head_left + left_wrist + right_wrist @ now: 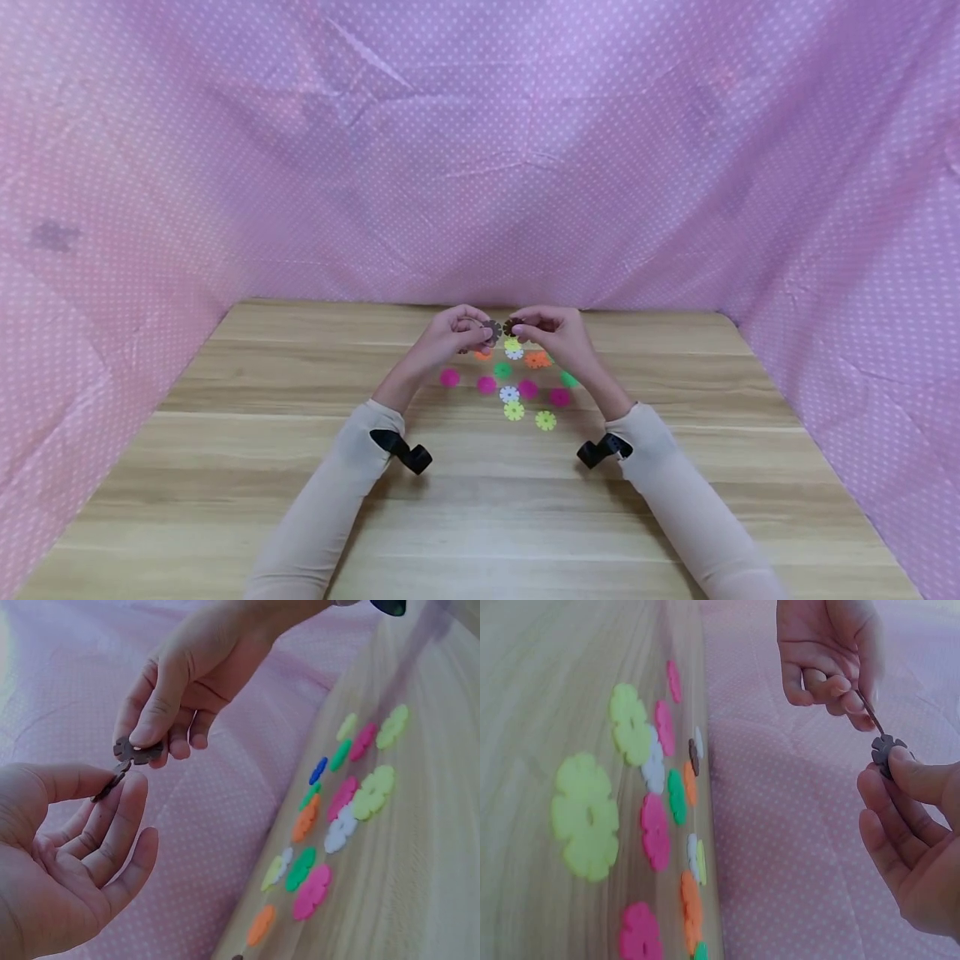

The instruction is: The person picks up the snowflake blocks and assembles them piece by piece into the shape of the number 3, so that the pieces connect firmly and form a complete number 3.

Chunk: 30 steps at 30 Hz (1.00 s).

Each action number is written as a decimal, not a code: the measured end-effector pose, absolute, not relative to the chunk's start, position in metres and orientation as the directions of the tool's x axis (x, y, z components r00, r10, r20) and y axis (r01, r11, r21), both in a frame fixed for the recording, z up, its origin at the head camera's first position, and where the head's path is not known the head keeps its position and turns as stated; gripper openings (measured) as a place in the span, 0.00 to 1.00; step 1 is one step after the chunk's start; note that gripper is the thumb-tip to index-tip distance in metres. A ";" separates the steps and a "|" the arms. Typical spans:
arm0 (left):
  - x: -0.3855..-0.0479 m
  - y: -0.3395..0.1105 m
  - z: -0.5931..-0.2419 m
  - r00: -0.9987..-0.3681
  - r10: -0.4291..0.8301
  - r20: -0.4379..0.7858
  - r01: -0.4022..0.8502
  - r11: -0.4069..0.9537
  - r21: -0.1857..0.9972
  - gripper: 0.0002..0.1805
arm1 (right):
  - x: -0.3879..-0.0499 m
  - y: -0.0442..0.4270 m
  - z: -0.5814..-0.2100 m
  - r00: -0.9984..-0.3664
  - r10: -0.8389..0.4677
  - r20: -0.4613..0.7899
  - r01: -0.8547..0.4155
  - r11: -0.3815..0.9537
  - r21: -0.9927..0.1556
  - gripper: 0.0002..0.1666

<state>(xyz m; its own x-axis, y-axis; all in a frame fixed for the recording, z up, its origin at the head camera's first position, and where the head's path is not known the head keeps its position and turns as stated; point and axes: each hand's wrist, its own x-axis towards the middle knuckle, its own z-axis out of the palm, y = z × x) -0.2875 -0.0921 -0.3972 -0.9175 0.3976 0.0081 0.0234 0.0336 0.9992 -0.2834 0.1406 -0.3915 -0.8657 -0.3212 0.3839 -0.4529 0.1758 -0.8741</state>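
Note:
My left hand [453,333] pinches a brown notched, flower-shaped disc [492,332] between thumb and fingers. Facing it, my right hand [557,332] pinches a second brown notched disc [139,752] between thumb and index finger. Both are raised above the table. In the left wrist view the left disc [112,784] is turned nearly edge-on, its rim at the rim of the right one. The right wrist view also has the two discs meeting at an angle; whether their notches are engaged cannot be made out.
Several flower-shaped discs lie on the wooden table [480,517] below the hands: pink [450,377], yellow [545,421], white [509,394], green [502,369], orange [537,359], a blue one [318,771] and a brown one [694,757]. Pink dotted cloth [480,167] surrounds the table's back and sides.

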 end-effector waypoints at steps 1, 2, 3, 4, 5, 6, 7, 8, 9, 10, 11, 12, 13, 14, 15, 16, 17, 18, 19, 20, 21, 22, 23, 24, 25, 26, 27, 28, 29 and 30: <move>-0.288 -0.092 -0.397 -0.919 0.394 0.002 0.017 0.035 0.999 0.12 | -0.283 0.139 -0.391 -0.865 -0.317 0.390 -0.456 0.169 -0.874 0.10; -0.289 -0.092 -0.397 -0.920 0.391 -0.003 0.012 0.038 0.999 0.12 | -0.283 0.138 -0.391 -0.864 -0.311 0.395 -0.458 0.164 -0.873 0.10; -0.289 -0.092 -0.397 -0.922 0.388 -0.007 0.011 0.043 0.999 0.12 | -0.283 0.137 -0.391 -0.864 -0.308 0.399 -0.460 0.159 -0.874 0.10; -0.289 -0.093 -0.396 -0.922 0.386 -0.008 0.010 0.045 0.999 0.12 | -0.284 0.136 -0.391 -0.862 -0.307 0.403 -0.464 0.158 -0.872 0.10; -0.290 -0.093 -0.396 -0.923 0.385 -0.006 0.011 0.044 0.999 0.12 | -0.284 0.135 -0.392 -0.861 -0.304 0.408 -0.467 0.156 -0.870 0.11; -0.290 -0.093 -0.395 -0.924 0.383 -0.005 0.015 0.048 0.999 0.12 | -0.285 0.135 -0.392 -0.858 -0.303 0.414 -0.472 0.153 -0.868 0.11; -0.291 -0.093 -0.395 -0.924 0.382 0.000 0.021 0.050 0.999 0.12 | -0.286 0.134 -0.392 -0.858 -0.299 0.418 -0.475 0.152 -0.867 0.10; -0.291 -0.092 -0.394 -0.924 0.382 0.005 0.028 0.053 0.998 0.12 | -0.286 0.134 -0.393 -0.858 -0.296 0.420 -0.477 0.152 -0.866 0.10; -0.292 -0.092 -0.393 -0.924 0.382 0.009 0.033 0.056 0.998 0.12 | -0.287 0.134 -0.393 -0.857 -0.294 0.423 -0.478 0.151 -0.865 0.10; -0.292 -0.092 -0.392 -0.923 0.384 0.016 0.040 0.055 0.998 0.12 | -0.287 0.135 -0.393 -0.858 -0.293 0.423 -0.478 0.149 -0.866 0.10; -0.292 -0.091 -0.391 -0.922 0.386 0.022 0.047 0.055 0.997 0.12 | -0.288 0.135 -0.393 -0.858 -0.291 0.423 -0.477 0.147 -0.867 0.10; -0.293 -0.091 -0.391 -0.922 0.387 0.029 0.055 0.055 0.997 0.12 | -0.289 0.135 -0.393 -0.858 -0.291 0.424 -0.477 0.145 -0.867 0.10; -0.293 -0.090 -0.390 -0.921 0.388 0.035 0.059 0.050 0.997 0.12 | -0.289 0.136 -0.394 -0.859 -0.290 0.422 -0.475 0.144 -0.868 0.09; -0.293 -0.090 -0.390 -0.920 0.389 0.039 0.062 0.046 0.997 0.12 | -0.289 0.137 -0.394 -0.859 -0.289 0.423 -0.475 0.140 -0.869 0.09; -0.293 -0.089 -0.390 -0.920 0.390 0.043 0.064 0.043 0.997 0.12 | -0.289 0.137 -0.395 -0.858 -0.289 0.424 -0.475 0.133 -0.870 0.09; -0.293 -0.089 -0.391 -0.919 0.391 0.045 0.066 0.040 0.997 0.13 | -0.289 0.138 -0.395 -0.857 -0.289 0.426 -0.476 0.129 -0.870 0.09; -0.293 -0.088 -0.391 -0.919 0.392 0.046 0.066 0.040 0.997 0.13 | -0.289 0.138 -0.395 -0.857 -0.290 0.427 -0.476 0.124 -0.871 0.09; -0.293 -0.088 -0.392 -0.919 0.393 0.046 0.066 0.039 0.997 0.13 | -0.289 0.139 -0.395 -0.856 -0.289 0.429 -0.477 0.121 -0.870 0.09; -0.293 -0.088 -0.393 -0.918 0.393 0.046 0.065 0.036 0.997 0.13 | -0.289 0.139 -0.395 -0.855 -0.289 0.431 -0.479 0.121 -0.869 0.09; -0.294 -0.088 -0.393 -0.918 0.393 0.047 0.066 0.035 0.997 0.13 | -0.289 0.139 -0.394 -0.853 -0.289 0.435 -0.483 0.120 -0.867 0.09; -0.294 -0.088 -0.394 -0.918 0.393 0.050 0.068 0.033 0.997 0.14 | -0.289 0.138 -0.394 -0.851 -0.289 0.439 -0.487 0.122 -0.865 0.08; -0.294 -0.088 -0.395 -0.918 0.392 0.054 0.072 0.029 0.997 0.14 | -0.288 0.138 -0.393 -0.848 -0.290 0.444 -0.493 0.123 -0.861 0.08; -0.294 -0.088 -0.395 -0.918 0.391 0.061 0.075 0.023 0.997 0.14 | -0.288 0.138 -0.393 -0.844 -0.290 0.451 -0.500 0.123 -0.857 0.07; -0.293 -0.088 -0.396 -0.919 0.389 0.068 0.079 0.014 0.997 0.14 | -0.287 0.138 -0.392 -0.839 -0.289 0.461 -0.510 0.123 -0.851 0.07; -0.293 -0.088 -0.396 -0.918 0.389 0.075 0.083 0.003 0.997 0.14 | -0.287 0.137 -0.392 -0.835 -0.291 0.468 -0.517 0.123 -0.847 0.06; -0.292 -0.089 -0.396 -0.917 0.390 0.082 0.086 -0.006 0.996 0.14 | -0.286 0.137 -0.392 -0.831 -0.291 0.473 -0.523 0.123 -0.843 0.06; -0.292 -0.089 -0.396 -0.916 0.390 0.088 0.089 -0.016 0.996 0.14 | -0.286 0.137 -0.392 -0.828 -0.293 0.477 -0.528 0.125 -0.840 0.06; -0.292 -0.089 -0.397 -0.916 0.390 0.092 0.089 -0.027 0.996 0.14 | -0.286 0.138 -0.393 -0.827 -0.296 0.478 -0.530 0.127 -0.838 0.06; -0.291 -0.090 -0.397 -0.916 0.391 0.094 0.087 -0.036 0.996 0.14 | -0.286 0.138 -0.393 -0.826 -0.297 0.479 -0.532 0.131 -0.837 0.05; -0.291 -0.090 -0.397 -0.916 0.391 0.095 0.085 -0.044 0.995 0.14 | -0.287 0.138 -0.394 -0.826 -0.302 0.476 -0.531 0.134 -0.836 0.05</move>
